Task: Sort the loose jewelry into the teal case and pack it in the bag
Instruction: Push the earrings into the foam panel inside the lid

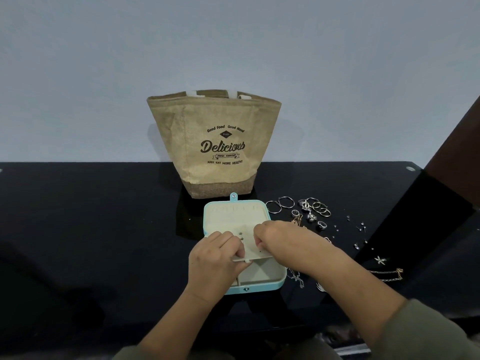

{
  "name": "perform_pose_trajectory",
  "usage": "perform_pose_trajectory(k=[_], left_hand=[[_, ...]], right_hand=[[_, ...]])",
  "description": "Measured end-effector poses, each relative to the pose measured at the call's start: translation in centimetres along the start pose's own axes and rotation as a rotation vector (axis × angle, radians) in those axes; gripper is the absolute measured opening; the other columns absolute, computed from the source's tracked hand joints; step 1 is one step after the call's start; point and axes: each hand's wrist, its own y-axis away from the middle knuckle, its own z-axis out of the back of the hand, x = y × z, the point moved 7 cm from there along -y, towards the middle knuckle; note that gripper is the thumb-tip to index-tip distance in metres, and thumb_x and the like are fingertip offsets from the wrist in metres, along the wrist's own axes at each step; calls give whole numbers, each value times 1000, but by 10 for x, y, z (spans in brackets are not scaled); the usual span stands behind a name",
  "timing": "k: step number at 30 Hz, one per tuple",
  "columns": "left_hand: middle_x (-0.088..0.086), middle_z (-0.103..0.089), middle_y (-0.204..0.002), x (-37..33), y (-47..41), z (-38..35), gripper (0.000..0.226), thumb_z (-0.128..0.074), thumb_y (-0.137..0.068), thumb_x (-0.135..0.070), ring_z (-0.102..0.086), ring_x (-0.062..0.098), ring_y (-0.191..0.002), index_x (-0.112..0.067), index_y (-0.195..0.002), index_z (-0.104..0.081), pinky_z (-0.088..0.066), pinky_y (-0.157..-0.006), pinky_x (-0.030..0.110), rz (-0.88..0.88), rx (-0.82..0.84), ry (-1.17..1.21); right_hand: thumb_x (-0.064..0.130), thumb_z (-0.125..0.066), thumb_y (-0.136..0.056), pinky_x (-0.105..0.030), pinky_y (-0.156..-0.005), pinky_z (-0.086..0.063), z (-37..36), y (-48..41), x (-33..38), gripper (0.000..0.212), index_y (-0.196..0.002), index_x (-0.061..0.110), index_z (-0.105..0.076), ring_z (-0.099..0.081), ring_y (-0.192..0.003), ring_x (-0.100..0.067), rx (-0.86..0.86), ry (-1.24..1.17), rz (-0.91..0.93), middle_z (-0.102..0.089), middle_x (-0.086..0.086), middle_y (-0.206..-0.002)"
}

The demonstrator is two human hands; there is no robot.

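On the black table (78,216), the teal case (281,280) lies open just before the burlap bag (215,141), its lid (239,214) laid back toward the bag. A cream panel (250,248) is held raised over the case's compartments. Two small studs (240,233) are seen set in the panel near its left side.

Left hand (211,261): brought in from below, knuckles up, fingers curled and pressed together, the panel's near left edge gripped.

Right hand (278,237): reached across from the right, wrist bent, palm down, fingertips bunched against the panel's upper face. Whether anything is pinched between them cannot be told.

Loose jewelry is spread on the table right of the case: hoops (280,205) nearest the lid, rings (320,207) beside them, tiny earrings (359,227) scattered farther right, and a gold chain (387,274) well apart at the near right. Further pieces are partly hidden under the right forearm.
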Motion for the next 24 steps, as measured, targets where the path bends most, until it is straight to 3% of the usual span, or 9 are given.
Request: perform_pose_trajectory(k=[5, 17, 24], left_hand=[[-7, -53, -59, 0, -1, 1, 26, -65, -73, -37, -47, 10, -53, -18, -58, -56, -36, -49, 21, 9, 0, 15], [-6, -56, -60, -1, 1, 3, 26, -67, -74, -36, -49, 12, -53, -17, -59, -58, -35, -51, 22, -10, -16, 18], [-5, -56, -62, -1, 4, 1, 25, -82, -67, -26, -50, 13, -55, -17, -61, -59, -35, -52, 23, -15, 13, 15]], right_hand=[[-5, -37, -89, -42, -81, -51, -4, -2, 0, 29, -109, 10, -51, -55, -95, -26, 10, 59, -5, -54, -7, -108], [-6, -40, -90, -39, -80, -50, -3, -4, 3, 32, -117, 8, -51, -58, -99, -28, 31, 123, -15, -56, -10, -112], [-6, -40, -90, -36, -79, -48, -2, -6, 6, 33, -118, 8, -50, -56, -96, -27, 64, 151, -16, -56, -11, -113]])
